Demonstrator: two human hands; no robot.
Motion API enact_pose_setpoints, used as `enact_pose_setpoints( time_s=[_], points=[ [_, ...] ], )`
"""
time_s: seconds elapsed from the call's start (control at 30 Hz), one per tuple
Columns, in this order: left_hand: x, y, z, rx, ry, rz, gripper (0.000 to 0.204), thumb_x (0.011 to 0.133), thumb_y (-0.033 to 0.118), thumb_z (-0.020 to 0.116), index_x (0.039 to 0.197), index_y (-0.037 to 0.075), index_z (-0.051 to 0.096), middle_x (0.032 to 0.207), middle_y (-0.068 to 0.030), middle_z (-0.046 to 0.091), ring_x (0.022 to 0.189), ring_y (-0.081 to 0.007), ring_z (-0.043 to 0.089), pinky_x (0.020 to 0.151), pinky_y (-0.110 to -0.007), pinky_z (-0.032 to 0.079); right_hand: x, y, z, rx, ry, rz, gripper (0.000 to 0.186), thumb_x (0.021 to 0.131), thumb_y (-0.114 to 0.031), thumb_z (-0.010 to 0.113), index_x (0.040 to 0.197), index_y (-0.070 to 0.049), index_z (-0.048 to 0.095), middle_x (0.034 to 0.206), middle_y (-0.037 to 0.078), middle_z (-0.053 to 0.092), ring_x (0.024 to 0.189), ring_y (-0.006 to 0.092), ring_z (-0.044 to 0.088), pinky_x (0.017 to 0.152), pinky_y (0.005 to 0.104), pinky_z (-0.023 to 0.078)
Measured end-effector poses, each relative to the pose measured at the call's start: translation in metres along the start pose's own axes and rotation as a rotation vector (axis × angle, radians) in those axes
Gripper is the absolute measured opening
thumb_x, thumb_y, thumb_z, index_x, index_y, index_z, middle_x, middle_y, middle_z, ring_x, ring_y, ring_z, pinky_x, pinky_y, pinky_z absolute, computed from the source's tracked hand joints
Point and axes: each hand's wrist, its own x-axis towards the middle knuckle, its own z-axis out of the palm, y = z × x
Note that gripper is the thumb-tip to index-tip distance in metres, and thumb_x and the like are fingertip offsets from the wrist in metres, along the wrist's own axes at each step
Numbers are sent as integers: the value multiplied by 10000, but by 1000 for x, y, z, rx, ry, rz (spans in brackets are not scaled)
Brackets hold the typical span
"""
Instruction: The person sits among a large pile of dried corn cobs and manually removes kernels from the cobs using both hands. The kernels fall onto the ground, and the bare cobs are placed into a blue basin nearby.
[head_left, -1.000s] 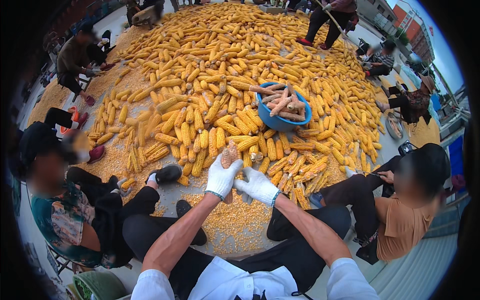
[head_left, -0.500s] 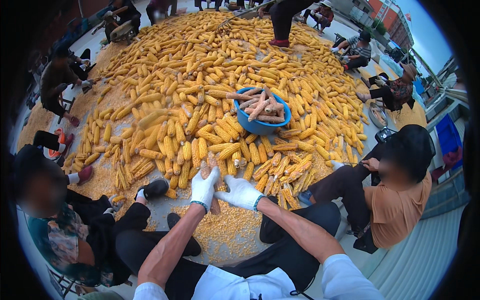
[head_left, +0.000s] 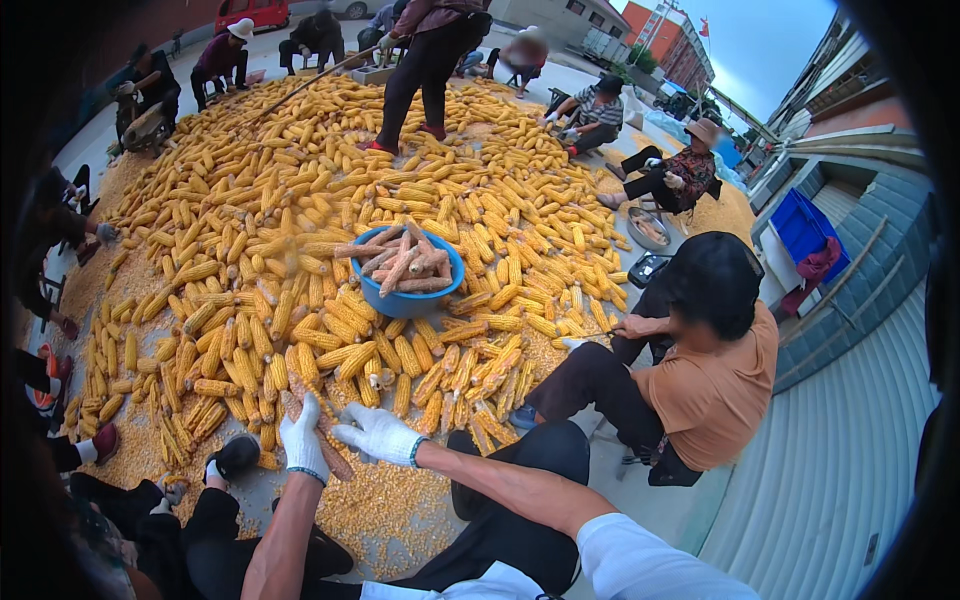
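My left hand [head_left: 304, 440], in a white knit glove, is closed around a corn cob. The cob [head_left: 336, 458] looks pinkish brown and mostly bare of kernels, and its lower end sticks out beside my palm. My right hand [head_left: 382, 434], gloved the same way, is just to the right of it. Its thumb and fingers are apart, with nothing visible between them. Loose yellow kernels [head_left: 385, 515] lie on the ground below my hands. Directly beyond them spreads a big heap of yellow corn ears [head_left: 240, 330]. Partly stripped ears [head_left: 480, 385] lie just right of my hands.
A blue basin [head_left: 408, 303] full of bare cobs stands on the heap ahead. Close on my right sits a person in an orange-brown shirt [head_left: 705, 400]. Another person [head_left: 430, 75] stands on the heap with a long pole. Several others sit around its edge.
The view has swung right, so the basin and heap appear farther left. My right hand has come away from the cob and its fingers have spread, while my left hand still holds it.
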Motion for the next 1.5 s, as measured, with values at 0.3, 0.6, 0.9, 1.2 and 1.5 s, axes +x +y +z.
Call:
enact_pose_setpoints(
  time_s=[0.3, 0.6, 0.9, 1.2, 1.5],
  points=[
    [-5, 7, 13, -247, -147, -195, 391, 1010, 380, 628, 1177, 27, 609, 1013, -123, 699, 867, -254, 684, 755, -415, 576, 3, 16, 1, 254, -113, 16, 470, 1045, -482, 480, 1064, -23, 583, 786, 104, 677, 597, 180, 679, 518, 298, 553],
    [-5, 11, 4, -176, -195, -222, 404, 1001, 434, 613, 1118, 48, 596, 953, -97, 673, 853, -245, 674, 756, -415, 590, -3, 12, 12, 186, 78, -113, 442, 1078, -426, 441, 956, -37, 614, 698, 60, 632, 544, 141, 624, 513, 302, 500],
    [1, 13, -2, -447, -344, -271, 467, 990, 462, 595, 1156, 26, 595, 1001, -123, 676, 940, -288, 680, 846, -456, 595, 9, 23, 8, 478, -94, 37, 520, 1041, -536, 475, 1043, -30, 593, 716, 58, 636, 538, 144, 649, 454, 253, 524],
    [-1, 12, 2, -400, -378, -273, 472, 990, 463, 599, 1170, 26, 607, 1017, -118, 688, 946, -281, 694, 839, -440, 596, 2, 6, 5, 277, -32, 34, 476, 1041, -476, 517, 985, -15, 623, 693, 52, 628, 516, 132, 623, 453, 252, 500],
    [-7, 17, 6, -270, -311, -186, 444, 988, 403, 639, 1211, 23, 585, 1073, -120, 689, 989, -273, 692, 870, -431, 595, 4, 21, 13, 415, 8, 31, 545, 1045, -543, 463, 978, -29, 629, 661, 26, 619, 518, 131, 609, 472, 270, 496]
  ],
)
